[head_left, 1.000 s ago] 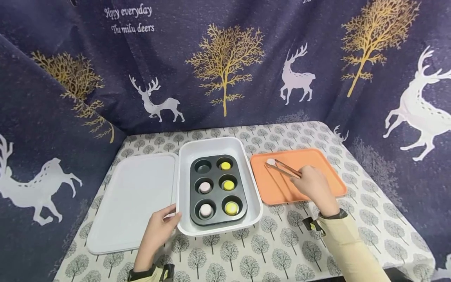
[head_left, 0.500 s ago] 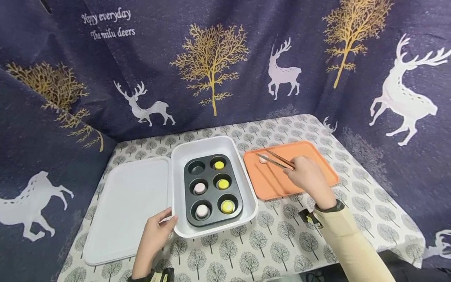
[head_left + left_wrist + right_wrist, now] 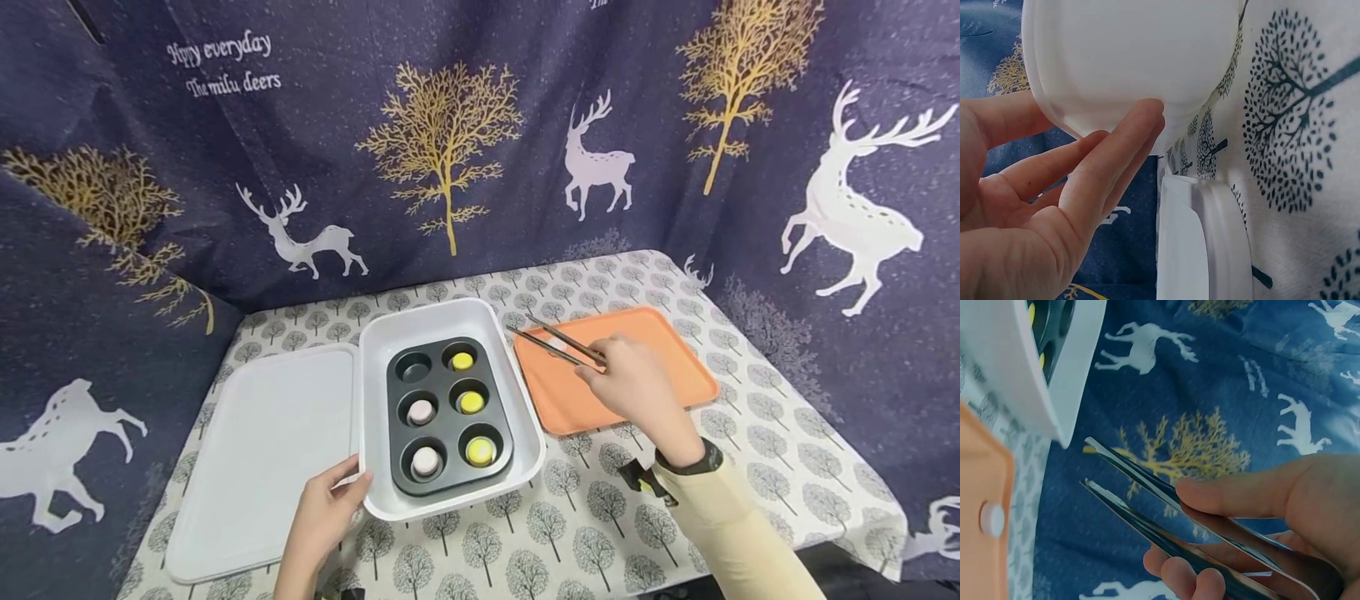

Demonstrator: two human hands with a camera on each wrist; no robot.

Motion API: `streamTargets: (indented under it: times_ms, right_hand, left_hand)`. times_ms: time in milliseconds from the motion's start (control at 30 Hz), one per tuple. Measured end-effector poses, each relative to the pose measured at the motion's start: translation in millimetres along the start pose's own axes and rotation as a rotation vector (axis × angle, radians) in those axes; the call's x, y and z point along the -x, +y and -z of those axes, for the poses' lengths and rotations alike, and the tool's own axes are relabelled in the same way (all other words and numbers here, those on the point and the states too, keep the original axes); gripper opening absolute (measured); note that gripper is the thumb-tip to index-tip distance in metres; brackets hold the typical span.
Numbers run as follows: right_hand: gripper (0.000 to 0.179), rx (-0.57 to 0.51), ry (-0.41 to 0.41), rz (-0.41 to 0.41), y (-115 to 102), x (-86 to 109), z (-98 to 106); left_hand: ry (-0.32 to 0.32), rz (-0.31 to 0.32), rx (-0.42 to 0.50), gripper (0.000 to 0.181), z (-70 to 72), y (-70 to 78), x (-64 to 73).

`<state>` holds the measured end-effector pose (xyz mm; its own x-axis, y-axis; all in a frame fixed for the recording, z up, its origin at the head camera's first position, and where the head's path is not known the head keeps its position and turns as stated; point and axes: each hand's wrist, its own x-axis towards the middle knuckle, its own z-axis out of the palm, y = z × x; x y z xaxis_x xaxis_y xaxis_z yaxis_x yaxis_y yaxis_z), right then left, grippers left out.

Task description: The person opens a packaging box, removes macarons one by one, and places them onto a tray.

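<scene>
My left hand [image 3: 324, 510] pinches the near left corner of a deep white bin [image 3: 530, 479]; in the left wrist view its fingers lie against the bin's outer wall. Inside the bin sits a dark muffin pan [image 3: 448, 429]. Its right-hand cups hold yellow round pieces [image 3: 472, 402], and two left-hand cups hold pale pink ones [image 3: 420, 411]. The far left cup [image 3: 412, 367] holds nothing. In my right hand [image 3: 637, 387] are metal tongs [image 3: 1138, 476], raised over the orange tray [image 3: 573, 408], tips apart with nothing between them. A pale round piece [image 3: 992, 519] lies on that tray.
A flat white tray [image 3: 273, 450] lies left of the bin, against its side. A tree-patterned cloth [image 3: 517, 542] covers the table. A dark blue deer-print curtain [image 3: 315, 150] hangs behind and at both sides.
The tongs' tips, at the pale piece a second ago, have come away from it and moved up and left. The piece stays on the orange tray. My left hand keeps its hold.
</scene>
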<state>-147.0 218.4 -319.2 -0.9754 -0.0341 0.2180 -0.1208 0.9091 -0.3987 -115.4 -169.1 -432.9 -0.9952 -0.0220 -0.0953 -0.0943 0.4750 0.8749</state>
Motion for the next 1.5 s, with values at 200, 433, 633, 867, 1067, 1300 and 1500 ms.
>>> streamTargets:
  times_ms: [200, 433, 633, 867, 1067, 1300, 1500]
  right_hand:
    - [0.032, -0.02, -0.009, 0.028, -16.5, 1.5, -5.1]
    - [0.034, -0.03, -0.027, 0.064, -29.8, 4.9, -6.1]
    - [0.038, -0.047, -0.058, 0.073, -39.6, 5.0, -10.0]
    - [0.023, -0.035, -0.074, 0.097, -52.1, 2.9, -17.5]
    - [0.024, -0.046, -0.097, 0.108, -62.8, 3.4, -23.7]
    - [0.025, -0.051, -0.119, 0.121, -73.1, 3.5, -32.3]
    - [0.027, -0.045, -0.13, 0.134, -82.4, 4.4, -40.3]
  left_hand:
    - [0.007, 0.007, -0.022, 0.05, 5.1, 0.0, 3.9]
    - [0.011, -0.026, -0.009, 0.048, 4.5, 0.2, 3.0]
    - [0.023, -0.059, -0.005, 0.045, 4.5, 0.9, 2.7]
    - [0.026, -0.055, 0.0, 0.045, 5.9, -0.6, 2.7]
    - [0.031, -0.064, 0.003, 0.044, 7.4, -1.7, 3.9]
    - [0.037, -0.053, 0.029, 0.044, 9.4, -1.6, 4.9]
    - [0.04, -0.056, 0.041, 0.044, 10.8, -1.9, 2.1]
